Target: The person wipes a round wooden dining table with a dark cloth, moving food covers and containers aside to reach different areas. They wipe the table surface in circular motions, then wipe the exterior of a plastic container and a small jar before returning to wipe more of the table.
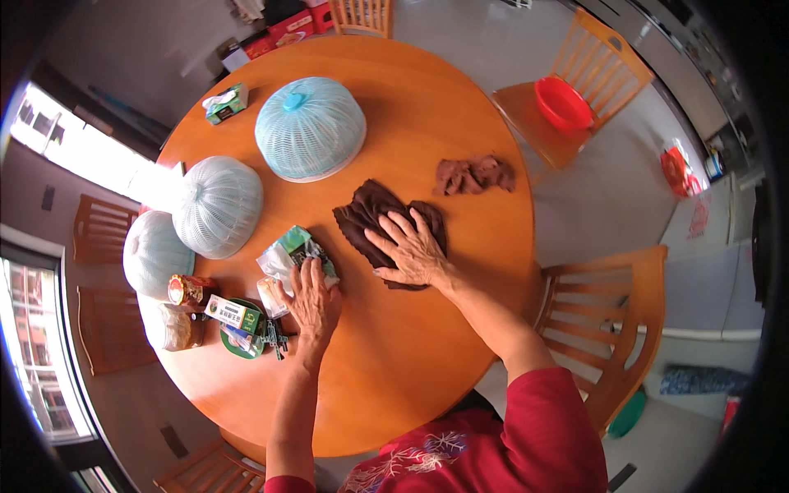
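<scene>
My right hand [411, 251] lies flat with spread fingers on a crumpled dark brown cloth [362, 215], pressing it against the round wooden table [394, 345]. With its fingers stretched out, my left hand [314, 308] rests at the near side of a green tissue pack [294, 240], from which white tissue sticks out. Whether the left fingers press on the pack or only touch it, I cannot tell. A small pale packet [271, 296] sits beside those fingertips. Farther right on the tabletop lies a second, lighter brown cloth [475, 175], bunched up and untouched.
Mesh food covers, one blue [311, 135] and two paler [218, 205], stand at the far left. Another tissue box [225, 104] is behind them. A red jar [189, 290] and a green tray [242, 351] with small boxes sit left. Chairs surround the table; one holds a red basin [564, 105].
</scene>
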Demonstrator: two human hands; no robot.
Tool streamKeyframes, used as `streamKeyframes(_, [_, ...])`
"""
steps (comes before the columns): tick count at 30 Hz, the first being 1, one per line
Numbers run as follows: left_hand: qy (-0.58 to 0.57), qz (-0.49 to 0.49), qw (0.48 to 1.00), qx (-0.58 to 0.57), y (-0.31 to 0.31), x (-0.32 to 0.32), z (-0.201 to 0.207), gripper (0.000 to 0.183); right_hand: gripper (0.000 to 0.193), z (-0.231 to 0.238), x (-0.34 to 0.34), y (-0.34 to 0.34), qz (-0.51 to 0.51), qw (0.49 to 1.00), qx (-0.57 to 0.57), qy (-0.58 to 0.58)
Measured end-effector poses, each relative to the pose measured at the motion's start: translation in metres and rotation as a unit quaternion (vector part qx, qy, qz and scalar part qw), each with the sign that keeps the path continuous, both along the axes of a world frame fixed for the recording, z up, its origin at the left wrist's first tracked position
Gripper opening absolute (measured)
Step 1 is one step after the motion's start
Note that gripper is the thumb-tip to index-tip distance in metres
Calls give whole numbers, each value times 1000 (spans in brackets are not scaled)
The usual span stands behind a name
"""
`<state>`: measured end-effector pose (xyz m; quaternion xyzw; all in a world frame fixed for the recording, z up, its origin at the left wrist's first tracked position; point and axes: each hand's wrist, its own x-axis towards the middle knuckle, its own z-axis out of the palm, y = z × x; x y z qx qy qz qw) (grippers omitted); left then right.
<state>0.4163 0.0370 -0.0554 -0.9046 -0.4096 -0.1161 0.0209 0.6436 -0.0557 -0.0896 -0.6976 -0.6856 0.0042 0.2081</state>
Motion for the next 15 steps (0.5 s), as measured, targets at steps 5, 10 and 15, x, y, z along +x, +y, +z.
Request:
streamKeyframes(5, [6,-6,999,51,5,-3,-15,60,62,18,-60,-103,-10,1000,-22,5])
streamKeyframes(10, [-61,-29,996,64,-20,19,20,87,54,18,-110,-206,2,995,-86,41])
streamKeyframes(15, [-69,-162,984,-17,-30,102,49,72,51,15,-55,-194,25,996,-71,45])
